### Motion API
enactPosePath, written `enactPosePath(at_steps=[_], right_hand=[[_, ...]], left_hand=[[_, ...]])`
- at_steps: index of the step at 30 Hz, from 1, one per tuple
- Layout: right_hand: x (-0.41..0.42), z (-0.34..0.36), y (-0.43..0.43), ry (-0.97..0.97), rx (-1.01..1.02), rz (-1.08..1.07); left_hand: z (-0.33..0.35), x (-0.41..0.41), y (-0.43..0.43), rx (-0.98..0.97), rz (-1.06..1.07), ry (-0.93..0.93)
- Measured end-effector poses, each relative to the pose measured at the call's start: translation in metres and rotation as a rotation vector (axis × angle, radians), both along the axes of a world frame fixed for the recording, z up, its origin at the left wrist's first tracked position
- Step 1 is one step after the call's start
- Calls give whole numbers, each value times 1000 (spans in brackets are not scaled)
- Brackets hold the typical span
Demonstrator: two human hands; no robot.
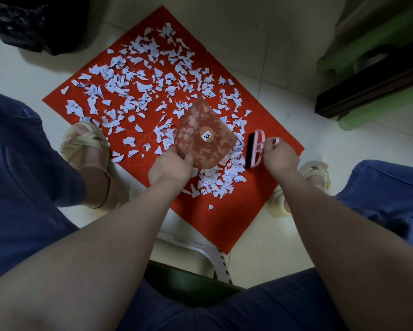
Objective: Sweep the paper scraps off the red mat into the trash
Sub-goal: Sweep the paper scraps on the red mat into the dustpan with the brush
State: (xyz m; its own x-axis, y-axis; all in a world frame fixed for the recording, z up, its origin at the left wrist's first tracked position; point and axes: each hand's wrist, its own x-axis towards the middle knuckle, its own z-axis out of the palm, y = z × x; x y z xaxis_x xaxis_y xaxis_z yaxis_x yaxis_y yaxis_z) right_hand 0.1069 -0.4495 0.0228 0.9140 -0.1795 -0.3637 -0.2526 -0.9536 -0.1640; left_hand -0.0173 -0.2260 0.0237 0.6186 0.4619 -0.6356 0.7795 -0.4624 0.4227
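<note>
**Dustpan and brush held over a scrap-covered red mat**

On my feed, the person's left hand (170, 167) has its grip closed round the near edge of a see-through reddish dustpan (204, 137). The fingers hide the part being held. The pan is tipped up with its underside toward the camera, and I cannot tell whether its far end touches the mat. A small sticker on it is too tiny for me to read.

The right hand (280, 156) has its grip pinched on the pink handle of a small brush (256, 149), black bristles facing the pan.

Between the two grips lies a dense heap of pale paper scraps (224, 177). Many more spread across the red mat (224, 218) ahead of both grips. The left forearm covers part of the mat's near edge.

Far ahead and left of the left grip sits a dark trash bag (33, 25), cut off by the frame and too dim to show its opening. Ahead and right of the right grip, green furniture (368, 39) runs out of view.

The floor (272, 32) is pale tile. A sandalled foot flanks each grip, and blue trousers fill the near edges.
</note>
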Motion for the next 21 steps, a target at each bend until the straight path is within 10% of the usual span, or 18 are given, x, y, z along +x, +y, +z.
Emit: enactPosePath(at_steps=[11,21], right_hand=[[-5,-10,-13,255,1,-64],[-2,4,-9,68,-102,-36]], left_hand=[[-2,1,-1,-24,0,17],[2,2,-4,-16,-23,26]])
